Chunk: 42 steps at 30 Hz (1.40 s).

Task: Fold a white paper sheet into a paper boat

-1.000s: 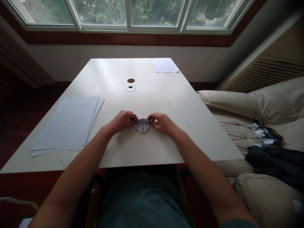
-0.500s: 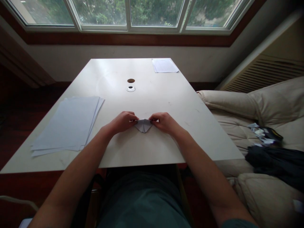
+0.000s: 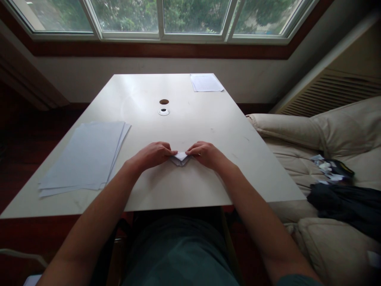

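A small folded piece of white paper [image 3: 181,158] is held near the front of the white table [image 3: 178,188]. My left hand [image 3: 157,152] pinches its left corner, thumb on top. On the opposite corner, my right hand [image 3: 205,152] is closed in a similar pinch. The paper's upper layer is bent over toward me, with its point facing down and a crease showing at the middle. The fingertips under the paper are hidden.
Left of my arm lies a stack of blank white sheets [image 3: 85,155]. More paper [image 3: 206,82] rests at the table's far right corner. A grommet ring [image 3: 164,112] sits beside a round hole [image 3: 164,101]. A beige sofa [image 3: 282,127] stands to the right.
The top edge of the paper has been folded down toward me, so a brighter flap now shows. Both thumbs have moved inward onto it.
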Motion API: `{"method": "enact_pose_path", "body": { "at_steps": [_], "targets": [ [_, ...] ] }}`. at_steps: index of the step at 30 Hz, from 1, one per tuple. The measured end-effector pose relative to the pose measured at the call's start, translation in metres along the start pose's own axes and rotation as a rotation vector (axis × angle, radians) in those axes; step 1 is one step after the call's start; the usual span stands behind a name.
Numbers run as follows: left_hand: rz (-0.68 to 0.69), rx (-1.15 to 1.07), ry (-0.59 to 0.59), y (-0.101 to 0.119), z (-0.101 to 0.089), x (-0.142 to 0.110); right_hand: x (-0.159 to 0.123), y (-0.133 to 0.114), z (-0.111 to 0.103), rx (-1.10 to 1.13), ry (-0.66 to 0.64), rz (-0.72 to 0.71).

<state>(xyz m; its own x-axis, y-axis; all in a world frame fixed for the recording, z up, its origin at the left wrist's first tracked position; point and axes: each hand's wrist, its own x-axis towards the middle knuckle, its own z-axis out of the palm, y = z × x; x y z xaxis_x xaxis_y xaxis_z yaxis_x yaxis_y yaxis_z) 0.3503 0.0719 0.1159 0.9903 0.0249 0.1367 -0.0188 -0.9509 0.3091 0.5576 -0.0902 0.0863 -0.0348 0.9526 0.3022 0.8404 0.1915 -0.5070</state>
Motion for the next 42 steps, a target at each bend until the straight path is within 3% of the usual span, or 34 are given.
{"method": "enact_pose_path", "body": {
  "at_steps": [14, 25, 29, 34, 42],
  "targets": [
    [-0.14, -0.18, 0.072, -0.014, 0.008, 0.001, 0.0, -0.001, -0.001, -0.002, 0.005, 0.127],
    [-0.044, 0.017, 0.087, -0.006, 0.004, 0.0, -0.001, -0.002, -0.003, -0.07, -0.018, 0.094],
    [0.069, 0.13, 0.075, -0.003, 0.006, 0.002, -0.002, -0.004, -0.005, -0.186, -0.04, 0.056],
    [0.163, 0.115, 0.062, -0.002, 0.013, 0.003, -0.003, -0.012, -0.006, -0.358, -0.088, -0.053],
    [0.06, 0.152, -0.012, 0.005, 0.015, 0.0, -0.003, -0.04, -0.005, -0.53, -0.22, -0.004]
  ]
}}
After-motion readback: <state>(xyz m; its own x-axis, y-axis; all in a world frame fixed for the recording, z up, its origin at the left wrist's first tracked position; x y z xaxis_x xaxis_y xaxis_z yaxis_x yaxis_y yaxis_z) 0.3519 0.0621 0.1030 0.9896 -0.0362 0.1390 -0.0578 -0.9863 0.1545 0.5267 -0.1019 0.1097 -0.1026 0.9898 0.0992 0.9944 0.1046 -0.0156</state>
